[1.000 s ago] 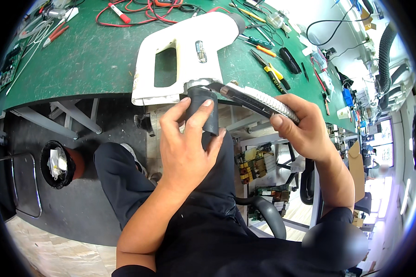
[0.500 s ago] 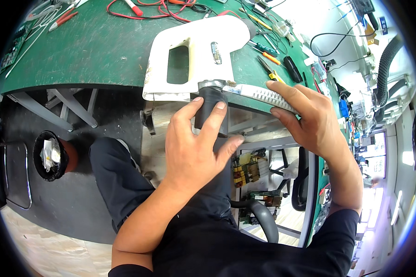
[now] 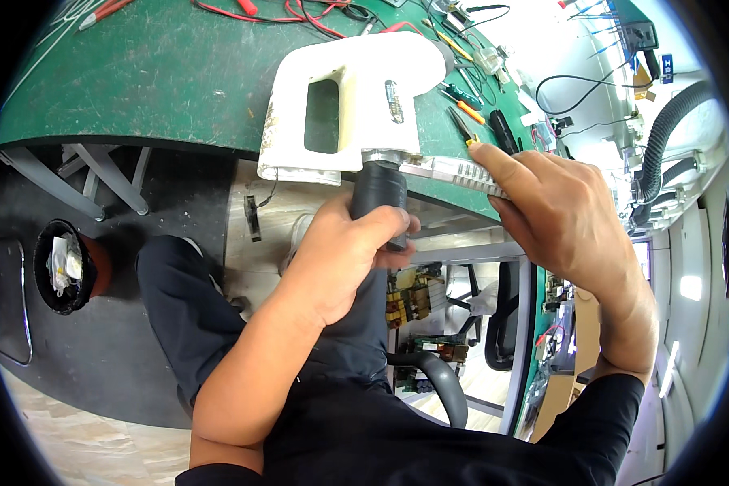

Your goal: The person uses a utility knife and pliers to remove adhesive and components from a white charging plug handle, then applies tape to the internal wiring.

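Left hand [image 3: 344, 247] has gone from fingertips on top to wrapped round the smooth black cylinder [image 3: 377, 194] since the earlier frame. Head view: cylinder sits at the near end of the white handled tool housing [image 3: 368, 97], which overhangs the near edge of the green counter [image 3: 154, 89]. Left grip clamped on cylinder; right hand's [image 3: 563, 211] grip clamped on silver ribbed metal cutter [image 3: 454, 171], tip just right of the joint.

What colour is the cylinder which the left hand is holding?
The cylinder in the left hand is black; the head view shows it best.
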`<action>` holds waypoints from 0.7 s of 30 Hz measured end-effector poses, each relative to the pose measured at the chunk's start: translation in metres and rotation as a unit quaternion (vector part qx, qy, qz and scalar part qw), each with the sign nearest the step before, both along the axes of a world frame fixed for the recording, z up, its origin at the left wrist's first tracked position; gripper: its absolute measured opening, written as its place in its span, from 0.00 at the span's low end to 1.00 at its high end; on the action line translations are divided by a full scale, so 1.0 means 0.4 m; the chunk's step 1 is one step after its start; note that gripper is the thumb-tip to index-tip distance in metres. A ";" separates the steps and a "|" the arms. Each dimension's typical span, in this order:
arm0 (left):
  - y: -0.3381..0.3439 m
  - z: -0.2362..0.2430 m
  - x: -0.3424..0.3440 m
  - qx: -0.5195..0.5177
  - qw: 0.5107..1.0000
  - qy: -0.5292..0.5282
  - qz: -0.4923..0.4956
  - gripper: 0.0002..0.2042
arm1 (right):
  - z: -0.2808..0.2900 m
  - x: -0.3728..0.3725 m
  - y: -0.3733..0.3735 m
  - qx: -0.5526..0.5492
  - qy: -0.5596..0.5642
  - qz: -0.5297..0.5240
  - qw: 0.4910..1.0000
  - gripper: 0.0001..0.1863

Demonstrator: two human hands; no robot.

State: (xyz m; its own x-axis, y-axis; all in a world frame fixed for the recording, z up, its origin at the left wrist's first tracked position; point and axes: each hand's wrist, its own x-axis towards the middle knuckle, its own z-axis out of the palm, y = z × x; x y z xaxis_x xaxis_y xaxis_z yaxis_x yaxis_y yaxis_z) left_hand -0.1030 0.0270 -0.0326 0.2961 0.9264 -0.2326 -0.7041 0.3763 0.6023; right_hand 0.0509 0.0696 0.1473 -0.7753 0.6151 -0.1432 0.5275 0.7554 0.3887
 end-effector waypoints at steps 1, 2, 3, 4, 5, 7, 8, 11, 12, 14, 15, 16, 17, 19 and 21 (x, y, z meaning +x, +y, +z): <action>0.005 -0.005 -0.005 0.001 1.000 -0.003 -0.020 0.16 | 0.010 -0.009 -0.001 -0.002 -0.025 -0.008 1.000 0.27; 0.008 -0.010 -0.008 0.002 0.999 -0.007 -0.040 0.16 | 0.014 -0.017 0.000 -0.006 -0.034 -0.013 0.999 0.28; 0.007 -0.010 -0.004 -0.002 0.999 -0.001 -0.033 0.15 | 0.017 -0.023 0.002 -0.009 -0.044 -0.018 0.999 0.28; 0.006 -0.009 0.006 -0.006 1.000 0.004 -0.025 0.13 | 0.021 -0.030 0.004 -0.013 -0.055 -0.022 0.998 0.28; 0.006 -0.008 0.015 -0.010 1.000 0.008 -0.018 0.12 | 0.027 -0.038 0.003 -0.012 -0.069 -0.024 0.997 0.29; 0.007 -0.007 0.026 -0.001 0.999 0.049 -0.002 0.11 | 0.037 -0.057 -0.012 0.003 -0.101 -0.033 0.994 0.29; 0.008 -0.007 0.032 0.002 0.998 0.070 0.005 0.11 | 0.040 -0.068 -0.019 0.010 -0.117 -0.039 0.992 0.30; 0.008 -0.018 0.052 0.018 0.990 0.134 0.046 0.12 | 0.040 -0.085 -0.031 0.028 -0.153 -0.038 0.987 0.29; 0.006 -0.022 0.056 0.018 0.986 0.156 0.054 0.12 | 0.038 -0.088 -0.035 0.032 -0.161 -0.039 0.986 0.28; 0.007 -0.028 0.063 0.029 0.985 0.161 0.062 0.12 | 0.038 -0.096 -0.041 0.034 -0.169 -0.041 0.984 0.29; 0.007 -0.031 0.066 0.034 0.984 0.163 0.067 0.12 | 0.036 -0.095 -0.041 0.033 -0.167 -0.038 0.985 0.29; 0.006 -0.028 0.065 0.030 0.984 0.161 0.067 0.14 | 0.036 -0.092 -0.041 0.033 -0.161 -0.034 0.986 0.29; 0.006 -0.023 0.062 0.026 0.985 0.160 0.067 0.17 | 0.035 -0.089 -0.041 0.031 -0.157 -0.037 0.986 0.29; 0.007 -0.016 0.057 0.025 0.983 0.171 0.064 0.19 | 0.034 -0.082 -0.043 0.028 -0.151 -0.043 0.987 0.29; 0.007 -0.011 0.052 0.029 0.978 0.198 0.056 0.20 | 0.033 -0.072 -0.030 -0.010 -0.109 -0.066 0.992 0.28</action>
State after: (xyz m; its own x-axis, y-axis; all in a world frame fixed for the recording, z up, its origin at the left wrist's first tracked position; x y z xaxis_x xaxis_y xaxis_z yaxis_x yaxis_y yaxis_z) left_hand -0.0821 0.0297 -0.0369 0.0885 0.9630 -0.2547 -0.4464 0.2669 0.8541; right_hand 0.0222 0.0577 0.1604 -0.6384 0.7037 -0.3118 0.5272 0.6949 0.4891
